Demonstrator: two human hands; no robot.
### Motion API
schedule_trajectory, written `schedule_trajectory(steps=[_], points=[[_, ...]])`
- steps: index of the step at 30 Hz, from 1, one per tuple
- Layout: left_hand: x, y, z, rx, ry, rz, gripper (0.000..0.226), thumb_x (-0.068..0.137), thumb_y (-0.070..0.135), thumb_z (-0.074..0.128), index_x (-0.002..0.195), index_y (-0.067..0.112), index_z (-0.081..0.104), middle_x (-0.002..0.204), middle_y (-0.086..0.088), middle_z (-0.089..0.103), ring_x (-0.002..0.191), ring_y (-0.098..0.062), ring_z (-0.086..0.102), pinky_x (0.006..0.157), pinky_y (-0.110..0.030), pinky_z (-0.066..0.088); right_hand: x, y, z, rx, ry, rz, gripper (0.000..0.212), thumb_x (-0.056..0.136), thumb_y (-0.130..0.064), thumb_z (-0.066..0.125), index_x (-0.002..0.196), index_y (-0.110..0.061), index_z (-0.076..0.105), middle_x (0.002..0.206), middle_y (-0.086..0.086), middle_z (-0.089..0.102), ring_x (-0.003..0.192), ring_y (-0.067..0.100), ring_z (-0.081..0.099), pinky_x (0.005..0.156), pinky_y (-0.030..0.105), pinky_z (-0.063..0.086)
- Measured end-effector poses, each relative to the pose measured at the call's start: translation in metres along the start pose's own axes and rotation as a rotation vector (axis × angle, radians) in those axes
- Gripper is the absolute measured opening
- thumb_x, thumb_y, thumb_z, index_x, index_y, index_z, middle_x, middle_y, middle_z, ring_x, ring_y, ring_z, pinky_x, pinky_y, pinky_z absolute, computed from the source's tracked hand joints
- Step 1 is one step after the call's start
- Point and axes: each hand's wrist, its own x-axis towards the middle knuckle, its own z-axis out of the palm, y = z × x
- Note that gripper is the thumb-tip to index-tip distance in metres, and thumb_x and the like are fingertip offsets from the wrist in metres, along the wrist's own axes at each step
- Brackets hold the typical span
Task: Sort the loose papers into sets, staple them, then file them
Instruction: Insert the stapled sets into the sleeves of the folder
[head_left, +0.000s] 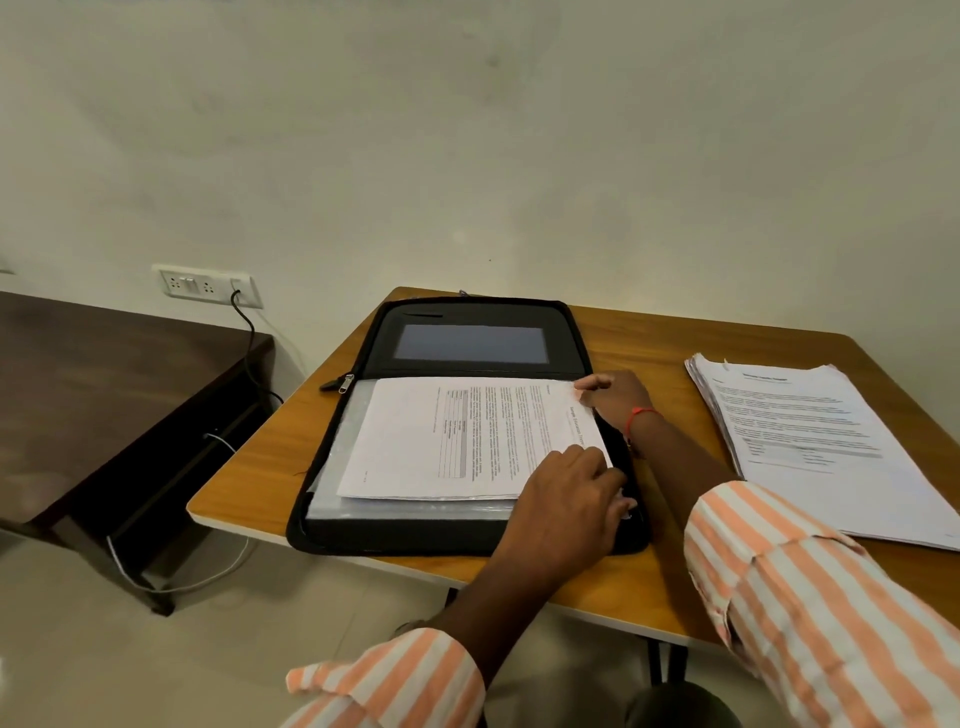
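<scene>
A black zip folder (467, 530) lies open on the wooden table (249, 467), with clear plastic sleeves (332, 467) in its near half. On top of the sleeves lies a printed paper set (447, 441), turned sideways. My left hand (566, 499) is at the set's near right corner, fingers curled over its edge by the folder's right rim. My right hand (615, 397) pinches the set's far right corner. A thick stack of loose printed papers (810, 441) rests on the table to the right of the folder. No stapler is in view.
A dark wooden side table (104, 395) stands to the left, lower than the desk. A wall socket (208, 286) has a black cable plugged in, and a white cable trails on the floor. The wall runs behind the table.
</scene>
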Motion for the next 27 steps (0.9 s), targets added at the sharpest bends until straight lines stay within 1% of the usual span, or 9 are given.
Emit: schedule_trajectory(steps=[2, 5, 7, 10, 14, 19, 22, 24, 27], points=[[0.001, -0.001, 0.002, 0.001, -0.001, 0.006, 0.026, 0.1, 0.038, 0.055, 0.111, 0.019, 0.07, 0.098, 0.0, 0.063, 0.085, -0.013, 0.053, 0.072, -0.029, 0.044, -0.004, 0.004, -0.003, -0.071, 0.074, -0.03, 0.016, 0.094, -0.01, 0.065, 0.096, -0.014, 0.08, 0.1, 0.002, 0.073, 0.087, 0.02, 0.065, 0.069, 0.024, 0.051], [0.0, -0.002, 0.002, -0.001, -0.017, 0.01, 0.023, 0.1, 0.034, 0.058, 0.112, 0.018, 0.068, 0.098, -0.001, 0.066, 0.084, -0.015, 0.056, 0.073, -0.03, 0.046, -0.008, 0.007, -0.002, -0.13, 0.084, -0.075, 0.019, 0.096, -0.011, 0.062, 0.099, -0.011, 0.081, 0.103, 0.005, 0.076, 0.078, 0.017, 0.064, 0.059, 0.021, 0.045], [-0.001, -0.001, 0.002, -0.009, -0.035, 0.02, 0.021, 0.098, 0.03, 0.063, 0.113, 0.016, 0.069, 0.097, -0.003, 0.068, 0.084, -0.017, 0.059, 0.072, -0.03, 0.048, -0.007, 0.008, -0.001, -0.107, 0.06, -0.088, 0.019, 0.096, -0.011, 0.063, 0.104, -0.012, 0.08, 0.107, 0.006, 0.076, 0.084, 0.018, 0.065, 0.06, 0.019, 0.043], [-0.001, -0.002, 0.002, -0.029, -0.06, 0.035, 0.019, 0.096, 0.024, 0.065, 0.113, 0.016, 0.07, 0.096, -0.003, 0.068, 0.085, -0.018, 0.059, 0.071, -0.03, 0.049, -0.009, 0.008, -0.004, -0.042, 0.009, -0.051, 0.019, 0.096, -0.011, 0.063, 0.107, -0.014, 0.079, 0.113, 0.006, 0.074, 0.091, 0.02, 0.067, 0.064, 0.021, 0.047], [-0.001, -0.003, 0.001, -0.069, -0.061, 0.039, 0.02, 0.1, 0.024, 0.059, 0.113, 0.015, 0.07, 0.097, -0.003, 0.067, 0.087, -0.019, 0.059, 0.072, -0.032, 0.051, -0.016, 0.01, -0.008, 0.049, 0.008, -0.024, 0.019, 0.098, -0.011, 0.061, 0.102, -0.014, 0.079, 0.108, 0.004, 0.075, 0.095, 0.02, 0.067, 0.069, 0.021, 0.049], [-0.002, -0.002, 0.002, -0.078, -0.081, 0.053, 0.024, 0.103, 0.029, 0.054, 0.116, 0.016, 0.068, 0.101, -0.003, 0.067, 0.091, -0.018, 0.06, 0.076, -0.035, 0.054, -0.03, 0.014, -0.01, 0.014, 0.102, -0.066, 0.02, 0.099, -0.022, 0.06, 0.096, -0.015, 0.079, 0.101, 0.001, 0.075, 0.085, 0.013, 0.065, 0.065, 0.021, 0.047], [0.0, 0.001, -0.002, -0.09, -0.046, -0.011, 0.03, 0.102, 0.038, 0.053, 0.123, 0.018, 0.062, 0.111, -0.002, 0.064, 0.099, -0.016, 0.057, 0.085, -0.03, 0.05, -0.039, 0.016, -0.011, -0.063, 0.098, -0.128, 0.014, 0.096, -0.017, 0.063, 0.098, -0.015, 0.077, 0.1, 0.0, 0.074, 0.084, 0.01, 0.064, 0.065, 0.017, 0.045], [0.0, 0.001, -0.002, -0.06, -0.046, -0.048, 0.036, 0.1, 0.044, 0.052, 0.125, 0.02, 0.062, 0.117, 0.0, 0.064, 0.104, -0.015, 0.056, 0.09, -0.03, 0.047, -0.045, 0.015, -0.011, -0.078, 0.136, -0.166, 0.011, 0.095, -0.014, 0.065, 0.098, -0.013, 0.076, 0.099, 0.0, 0.073, 0.085, 0.01, 0.063, 0.067, 0.014, 0.044], [0.001, -0.002, -0.001, -0.049, -0.095, -0.082, 0.037, 0.1, 0.048, 0.05, 0.12, 0.021, 0.068, 0.114, 0.0, 0.069, 0.102, -0.015, 0.061, 0.087, -0.031, 0.05, -0.053, 0.016, -0.01, -0.082, 0.166, -0.181, 0.015, 0.098, -0.019, 0.063, 0.093, -0.012, 0.075, 0.094, -0.002, 0.069, 0.08, 0.007, 0.061, 0.065, 0.015, 0.042]])
